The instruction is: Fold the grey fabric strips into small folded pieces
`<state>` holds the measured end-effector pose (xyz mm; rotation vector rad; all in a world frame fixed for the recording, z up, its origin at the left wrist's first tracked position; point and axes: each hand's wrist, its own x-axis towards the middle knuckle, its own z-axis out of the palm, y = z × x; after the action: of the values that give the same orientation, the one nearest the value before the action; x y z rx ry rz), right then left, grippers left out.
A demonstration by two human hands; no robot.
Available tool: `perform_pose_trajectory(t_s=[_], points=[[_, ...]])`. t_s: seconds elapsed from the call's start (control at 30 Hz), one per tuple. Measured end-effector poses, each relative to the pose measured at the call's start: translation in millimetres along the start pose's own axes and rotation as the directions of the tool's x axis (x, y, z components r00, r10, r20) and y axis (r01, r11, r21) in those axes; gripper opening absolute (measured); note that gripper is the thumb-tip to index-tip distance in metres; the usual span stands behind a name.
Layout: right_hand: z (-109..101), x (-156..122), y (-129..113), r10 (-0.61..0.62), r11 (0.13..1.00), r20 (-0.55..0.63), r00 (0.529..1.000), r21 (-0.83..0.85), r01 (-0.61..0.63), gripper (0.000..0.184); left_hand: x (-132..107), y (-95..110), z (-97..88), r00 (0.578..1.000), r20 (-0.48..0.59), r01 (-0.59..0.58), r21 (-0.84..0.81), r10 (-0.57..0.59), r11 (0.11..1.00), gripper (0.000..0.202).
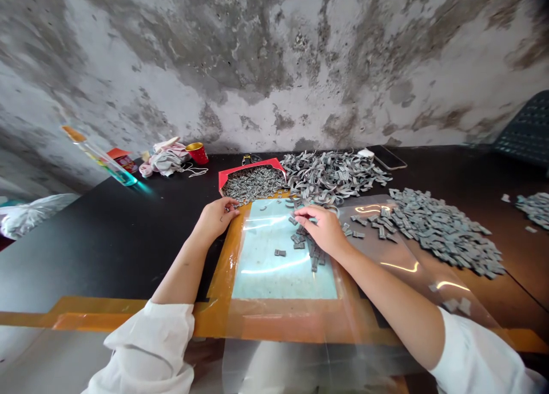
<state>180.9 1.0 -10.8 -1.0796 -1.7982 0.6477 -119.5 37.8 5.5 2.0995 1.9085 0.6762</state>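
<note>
Curled loosely, neither hand clearly grips anything: the left hand sits at the orange-taped edge of a pale blue board, just below a red-rimmed box of grey pieces; the right hand lies over loose grey pieces on the board, beside a larger grey heap.

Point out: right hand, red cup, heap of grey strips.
right hand [321, 229], head view, back of the hand
red cup [199, 155], head view, red outer wall
heap of grey strips [330, 174], head view, middle of the heap
</note>
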Motion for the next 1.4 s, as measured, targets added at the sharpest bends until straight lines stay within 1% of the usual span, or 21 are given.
perform_pose_trajectory(t_s=[0.07, 0.1, 0.13, 0.2, 0.23, 0.3, 0.4, 0.5, 0.57, 0.7, 0.83, 0.9, 1.0, 1.1, 1.3, 1.4], points=[[1.9, -0.8, -1.2, 0.035, 0.997, 0.001, 0.999, 0.075, -0.035, 0.015, -3.1, 13.1, 3.1, 0.998, -0.054, -0.042, -0.078, 0.038, 0.996, 0.032], [2.9, -1.2, -1.9, 0.066, 0.990, 0.007, 0.998, 0.121, -0.067, 0.016, -5.0, 21.6, 6.4, 0.997, -0.060, -0.049, -0.166, 0.040, 0.985, 0.032], [3.8, -1.5, -2.5, 0.102, 0.980, 0.020, 0.995, 0.169, -0.104, 0.017, -7.2, 31.0, 10.9, 0.998, -0.056, -0.020, -0.269, 0.005, 0.963, 0.032], [5.7, -2.2, -3.5, 0.166, 0.948, 0.078, 0.983, 0.260, -0.181, 0.020, -12.3, 50.4, 22.0, 0.999, 0.027, 0.042, -0.493, -0.034, 0.869, 0.038], [6.6, -2.5, -4.0, 0.186, 0.931, 0.113, 0.976, 0.297, -0.212, 0.021, -15.1, 59.2, 27.5, 0.999, 0.051, 0.038, -0.565, -0.010, 0.824, 0.038], [7.7, -3.2, -5.4, 0.193, 0.910, 0.178, 0.965, 0.335, -0.244, 0.022, -20.3, 73.3, 36.5, 0.995, 0.079, 0.003, -0.641, 0.061, 0.768, 0.033], [7.8, -4.1, -8.6, 0.159, 0.926, 0.219, 0.963, 0.305, -0.223, 0.020, -25.6, 83.6, 41.9, 0.983, 0.143, 0.011, -0.666, 0.112, 0.745, 0.030], [7.1, -4.3, -11.5, 0.140, 0.944, 0.222, 0.965, 0.263, -0.198, 0.018, -27.9, 85.6, 40.9, 0.978, 0.178, 0.042, -0.674, 0.106, 0.737, 0.028], [6.7, -4.2, -12.2, 0.140, 0.946, 0.225, 0.964, 0.258, -0.198, 0.017, -28.6, 85.9, 39.6, 0.975, 0.187, 0.043, -0.681, 0.117, 0.731, 0.027], [6.0, -4.6, -12.5, 0.133, 0.934, 0.220, 0.966, 0.298, -0.196, 0.018, -29.7, 86.7, 38.8, 0.970, 0.180, 0.010, -0.699, 0.162, 0.715, 0.025], [5.7, -5.8, -14.8, 0.106, 0.927, 0.240, 0.965, 0.326, -0.183, 0.019, -31.2, 87.8, 38.0, 0.971, 0.178, 0.011, -0.704, 0.160, 0.710, 0.027], [6.3, -5.9, -15.1, 0.115, 0.938, 0.239, 0.964, 0.292, -0.184, 0.017, -32.6, 89.0, 37.3, 0.967, 0.194, 0.020, -0.708, 0.167, 0.706, 0.028], [6.9, -5.1, -13.3, 0.158, 0.946, 0.213, 0.964, 0.247, -0.209, 0.017, -35.0, 90.9, 37.2, 0.950, 0.226, 0.016, -0.726, 0.216, 0.687, 0.030], [6.4, -4.3, -11.0, 0.175, 0.948, 0.204, 0.963, 0.228, -0.221, 0.019, -35.9, 91.0, 38.4, 0.939, 0.225, -0.005, -0.748, 0.261, 0.664, 0.030], [6.0, -3.9, -10.1, 0.191, 0.929, 0.259, 0.947, 0.264, -0.259, 0.019, -33.6, 84.5, 40.5, 0.945, 0.235, 0.041, -0.778, 0.229, 0.627, 0.027], [5.5, -3.4, -9.4, 0.187, 0.918, 0.282, 0.941, 0.290, -0.270, 0.017, -34.0, 82.5, 39.7, 0.937, 0.237, 0.037, -0.798, 0.256, 0.602, 0.024]])
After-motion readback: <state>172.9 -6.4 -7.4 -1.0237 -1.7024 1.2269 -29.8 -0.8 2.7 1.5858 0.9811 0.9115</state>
